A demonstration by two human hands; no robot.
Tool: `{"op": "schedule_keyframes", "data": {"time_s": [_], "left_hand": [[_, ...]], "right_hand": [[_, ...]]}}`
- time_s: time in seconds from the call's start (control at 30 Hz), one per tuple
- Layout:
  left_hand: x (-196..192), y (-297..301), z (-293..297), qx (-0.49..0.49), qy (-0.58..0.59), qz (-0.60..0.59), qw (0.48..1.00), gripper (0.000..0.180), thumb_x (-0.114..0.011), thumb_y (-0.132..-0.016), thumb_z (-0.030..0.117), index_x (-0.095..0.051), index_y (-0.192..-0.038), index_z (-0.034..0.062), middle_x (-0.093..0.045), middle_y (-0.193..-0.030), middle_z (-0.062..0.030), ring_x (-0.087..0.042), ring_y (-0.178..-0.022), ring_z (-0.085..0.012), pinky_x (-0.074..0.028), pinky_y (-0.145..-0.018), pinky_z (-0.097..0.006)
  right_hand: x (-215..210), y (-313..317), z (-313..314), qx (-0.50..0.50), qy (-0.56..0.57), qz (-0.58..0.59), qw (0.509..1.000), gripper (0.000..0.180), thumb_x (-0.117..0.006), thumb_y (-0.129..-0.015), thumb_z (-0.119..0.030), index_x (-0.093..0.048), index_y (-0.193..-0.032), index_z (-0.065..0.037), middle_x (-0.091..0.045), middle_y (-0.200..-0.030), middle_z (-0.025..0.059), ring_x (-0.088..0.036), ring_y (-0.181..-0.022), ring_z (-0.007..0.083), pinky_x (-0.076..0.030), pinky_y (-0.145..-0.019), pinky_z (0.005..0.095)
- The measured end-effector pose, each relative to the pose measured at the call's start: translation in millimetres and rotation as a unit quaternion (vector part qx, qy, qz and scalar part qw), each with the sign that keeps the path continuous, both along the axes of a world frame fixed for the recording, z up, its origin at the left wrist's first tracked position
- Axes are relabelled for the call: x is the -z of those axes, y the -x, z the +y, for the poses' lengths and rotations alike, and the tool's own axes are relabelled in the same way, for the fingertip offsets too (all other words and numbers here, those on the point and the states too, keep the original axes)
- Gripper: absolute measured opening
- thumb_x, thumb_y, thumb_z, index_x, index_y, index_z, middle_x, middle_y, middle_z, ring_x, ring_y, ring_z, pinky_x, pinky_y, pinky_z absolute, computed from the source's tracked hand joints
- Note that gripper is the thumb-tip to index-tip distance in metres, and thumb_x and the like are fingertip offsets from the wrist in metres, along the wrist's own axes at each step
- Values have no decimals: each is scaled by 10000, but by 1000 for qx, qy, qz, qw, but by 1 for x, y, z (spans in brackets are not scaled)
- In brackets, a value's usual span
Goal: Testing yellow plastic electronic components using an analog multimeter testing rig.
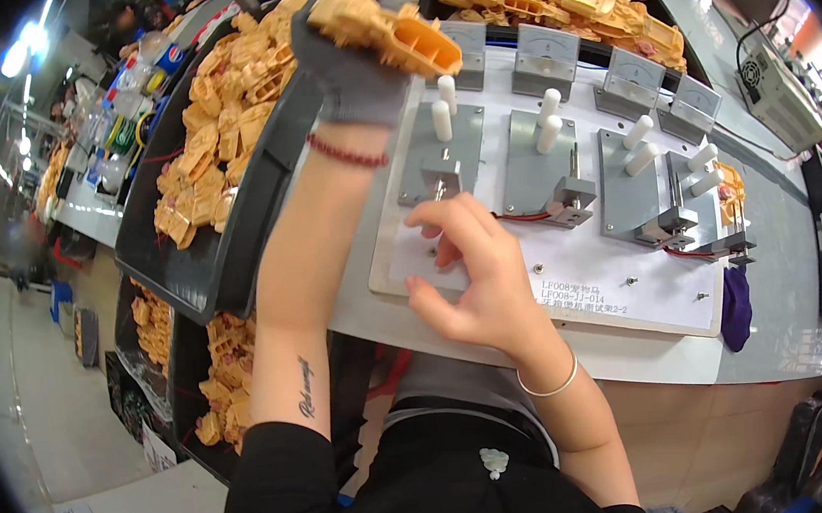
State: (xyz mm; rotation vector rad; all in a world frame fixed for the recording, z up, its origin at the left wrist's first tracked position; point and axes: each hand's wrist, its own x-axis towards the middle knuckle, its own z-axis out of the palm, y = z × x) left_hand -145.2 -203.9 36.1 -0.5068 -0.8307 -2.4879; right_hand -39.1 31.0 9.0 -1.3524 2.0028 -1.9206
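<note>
**Bench entry: connector part at test fixture**

Black tray of orange parts, far left. My gloved left hand: grip pinching one orange connector housing, raised above the white fixture plate. My right hand: fingers loosely spread on that plate. Best seated squarely, I judge.

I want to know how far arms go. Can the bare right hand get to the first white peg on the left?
Probably yes. The right hand rests on the white board, just below the white peg, with only a low metal clamp between them and open space above it.
</note>
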Motion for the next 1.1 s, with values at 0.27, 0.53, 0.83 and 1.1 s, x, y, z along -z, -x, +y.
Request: {"op": "schedule_keyframes", "data": {"time_s": [0.27,0.53,0.83,1.1], "left_hand": [[-19,-61,49,-119,-44,-55,990,284,-497,-858,395,-578,-892,125,-615,-827,-105,-613,-715,-240,-535,-633,-373],[-23,-42,42,-302,159,-12,940,347,-463,-879,240,-616,-732,-34,-645,-755,-155,-630,-711,-223,-524,-648,-332],[-52,44,-1,150,616,193,749,307,-679,-741,297,-697,-760,-10,-645,-708,-111,-593,-641,-155,-465,-622,-272],[-77,-14,34,108,752,50,648,218,-584,-543,230,-459,-453,75,-501,-512,-22,-448,-578,-192,-343,-595,-308]], "right_hand": [[-2,-1,2,8,-15,17,1000,386,-682,-618,-61,-591,-990,-20,-539,-835,98,-515,-613,164,-457,-556,263],[0,-1,-2,12,-2,27,1000,385,-667,-619,-101,-576,-992,-77,-514,-840,93,-537,-609,282,-450,-539,359],[0,2,-2,7,4,35,999,387,-675,-611,-66,-593,-988,-30,-541,-821,90,-503,-594,189,-445,-534,283],[1,-1,0,10,3,38,999,396,-673,-615,-86,-580,-997,-43,-520,-836,87,-538,-634,242,-466,-552,329]]}}
